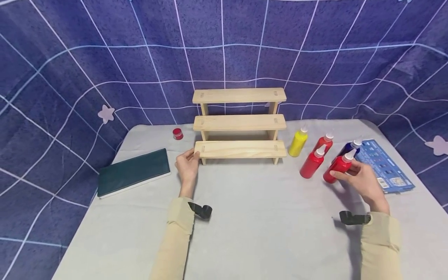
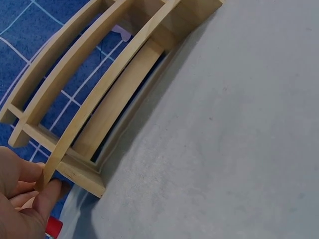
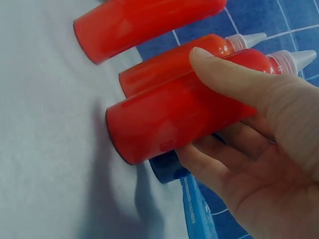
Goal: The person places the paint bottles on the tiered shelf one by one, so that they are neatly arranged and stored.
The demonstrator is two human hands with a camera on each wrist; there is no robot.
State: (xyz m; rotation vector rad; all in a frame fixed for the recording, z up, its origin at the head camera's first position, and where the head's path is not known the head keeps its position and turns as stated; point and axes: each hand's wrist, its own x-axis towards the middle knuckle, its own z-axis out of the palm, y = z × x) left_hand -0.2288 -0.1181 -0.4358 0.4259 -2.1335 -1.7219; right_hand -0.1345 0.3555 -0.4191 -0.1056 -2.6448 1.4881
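Note:
A three-tiered wooden shelf [image 1: 240,149] stands at the back middle of the table. My left hand [image 1: 187,166] pinches the left end of its lowest board, thumb below and fingers behind, as the left wrist view shows. On the right, my right hand [image 1: 365,182] grips a red squeeze bottle [image 3: 164,117] with a clear pointed cap, thumb on one side and fingers on the other. Close by stand another red bottle [image 1: 310,165], a smaller-looking orange-red bottle [image 1: 322,144], a dark blue bottle [image 1: 344,149] partly hidden, and a yellow bottle [image 1: 298,143].
A blue printed box [image 1: 383,163] lies flat behind the right hand. To the left are a dark green book-like slab [image 1: 134,172] and a small red-lidded jar [image 1: 177,134]. A blue curtain [image 1: 224,66] with white lines hangs behind the light-covered table [image 1: 259,229].

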